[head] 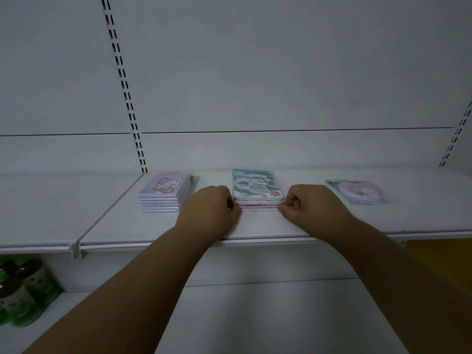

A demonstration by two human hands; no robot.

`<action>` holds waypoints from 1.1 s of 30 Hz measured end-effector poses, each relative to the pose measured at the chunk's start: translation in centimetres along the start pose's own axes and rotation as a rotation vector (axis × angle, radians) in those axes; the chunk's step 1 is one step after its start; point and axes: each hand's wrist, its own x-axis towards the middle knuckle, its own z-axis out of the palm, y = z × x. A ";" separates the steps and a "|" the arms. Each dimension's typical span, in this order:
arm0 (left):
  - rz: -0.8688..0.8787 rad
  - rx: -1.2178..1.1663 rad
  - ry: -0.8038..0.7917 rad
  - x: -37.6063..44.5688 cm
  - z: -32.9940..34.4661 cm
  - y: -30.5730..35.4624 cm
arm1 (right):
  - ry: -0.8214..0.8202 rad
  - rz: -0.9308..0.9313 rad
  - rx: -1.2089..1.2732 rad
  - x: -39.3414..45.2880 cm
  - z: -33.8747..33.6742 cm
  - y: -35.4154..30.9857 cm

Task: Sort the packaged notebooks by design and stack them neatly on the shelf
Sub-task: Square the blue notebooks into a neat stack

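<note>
- Three piles on the white shelf (319,226): purple bunny stack (164,194) at left, blue cloud stack (257,191) in the middle, round pink packets (358,191) at right, each well apart from the next.
- Left hand (213,204) pressed against the left side of the blue cloud stack, fingers curled in toward its lower edge; right hand (304,203) mirrored on the right side, fingers curled and pinching near the bottom corner.
- Cannot tell whether any fingertips sit under the pile or only against its sides.
- Middle pile directly between both hands, equally near each; long axis running away from the person toward the back wall, short front edge facing out.
- Lower pink-edged notebooks poking slightly forward of the top ones, so likely squaring-up in hand: an inward squeeze from both sides, then a nudge back.
- Green bottles (23,290) on the lower shelf at left, out of play.
</note>
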 end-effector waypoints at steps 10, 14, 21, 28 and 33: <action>0.001 -0.036 -0.004 0.1 0.1 -0.3 | 0.031 0.008 0.061 -0.3 -0.5 -0.2; -0.011 -0.058 -0.004 0.6 0.1 -0.3 | 0.003 -0.031 0.070 -0.2 -0.6 -0.3; -0.003 -0.045 -0.017 0.9 0.4 -0.4 | -0.014 -0.054 0.058 0.0 -0.7 -0.4; 0.008 -0.047 -0.018 0.6 0.1 -0.2 | -0.009 -0.104 -0.033 -0.3 -0.8 -0.5; -0.083 -0.133 -0.059 0.9 -0.7 -0.2 | 0.011 -0.011 0.058 -0.1 -1.0 -0.5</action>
